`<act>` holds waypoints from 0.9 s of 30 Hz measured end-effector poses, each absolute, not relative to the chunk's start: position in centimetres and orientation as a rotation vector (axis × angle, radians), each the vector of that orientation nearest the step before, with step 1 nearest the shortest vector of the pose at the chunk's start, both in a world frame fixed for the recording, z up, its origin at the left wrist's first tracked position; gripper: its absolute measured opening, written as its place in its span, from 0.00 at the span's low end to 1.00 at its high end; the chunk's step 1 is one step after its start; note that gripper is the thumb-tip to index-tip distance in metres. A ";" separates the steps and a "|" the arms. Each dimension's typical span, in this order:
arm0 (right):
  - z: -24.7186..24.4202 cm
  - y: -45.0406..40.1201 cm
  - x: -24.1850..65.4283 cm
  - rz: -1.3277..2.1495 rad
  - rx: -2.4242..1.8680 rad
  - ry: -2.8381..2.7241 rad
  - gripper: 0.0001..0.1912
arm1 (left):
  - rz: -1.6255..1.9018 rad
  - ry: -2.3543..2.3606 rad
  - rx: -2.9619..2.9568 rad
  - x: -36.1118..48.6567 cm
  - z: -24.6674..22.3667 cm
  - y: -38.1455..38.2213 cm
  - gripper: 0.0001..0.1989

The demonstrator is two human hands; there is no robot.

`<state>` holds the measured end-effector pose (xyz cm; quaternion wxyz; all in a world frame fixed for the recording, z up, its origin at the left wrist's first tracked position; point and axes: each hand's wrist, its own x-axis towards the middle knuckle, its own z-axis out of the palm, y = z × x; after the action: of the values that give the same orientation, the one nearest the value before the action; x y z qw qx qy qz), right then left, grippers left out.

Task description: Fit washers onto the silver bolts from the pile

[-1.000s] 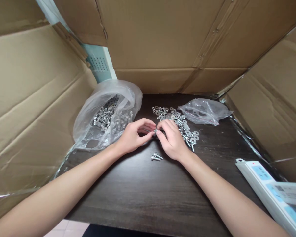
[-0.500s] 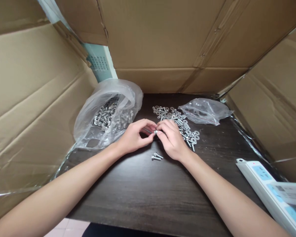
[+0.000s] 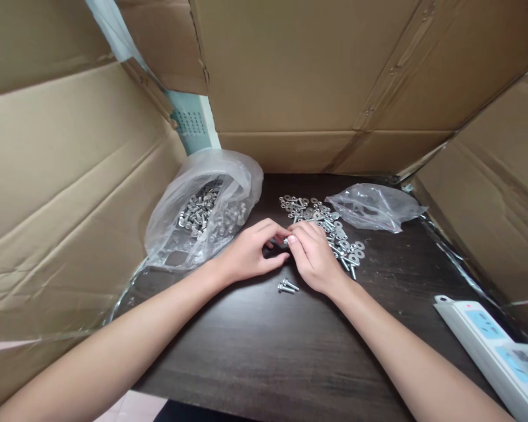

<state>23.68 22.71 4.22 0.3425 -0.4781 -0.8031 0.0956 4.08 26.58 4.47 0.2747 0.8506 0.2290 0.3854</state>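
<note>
My left hand [image 3: 256, 251] has its thumb apart from its curled fingers, and its fingertips meet my right hand. My right hand [image 3: 313, 255] pinches a small shiny bolt end [image 3: 286, 241] between thumb and fingers; the rest of the bolt is hidden by the hands. Just below the hands, two bolts with parts at their heads [image 3: 287, 286] lie side by side on the dark table. Behind and right of my right hand spreads a pile of loose bolts, nuts and flat washers [image 3: 330, 225].
At the left stands an open clear plastic bag [image 3: 161, 234] with many bolts inside. A crumpled clear bag [image 3: 374, 205] lies at the back right. A white power strip [image 3: 479, 346] sits at the right edge. Cardboard walls [image 3: 317, 76] enclose the table [image 3: 264, 346] on three sides.
My left thumb has come away from the bolt, leaving a gap to its fingers. My right hand keeps its pinch. The whole view has shifted slightly, so everything appears lower and further right.
</note>
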 end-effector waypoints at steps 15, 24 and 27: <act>4.4 22.6 23.5 0.145 -1.140 -1.816 0.10 | 0.246 2.184 2.262 -2.0 12.4 28.3 0.19; 4.6 22.6 23.5 0.162 -1.201 -1.728 0.11 | 0.765 2.147 2.295 -2.8 11.6 28.7 0.21; 4.4 22.8 23.7 0.130 -1.236 -1.686 0.09 | 0.979 1.653 2.524 -1.1 10.1 27.4 0.16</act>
<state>23.66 22.83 4.40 0.5000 -0.5110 -0.6971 0.0539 -1.11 27.35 10.14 -0.0152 0.7955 0.5212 0.3087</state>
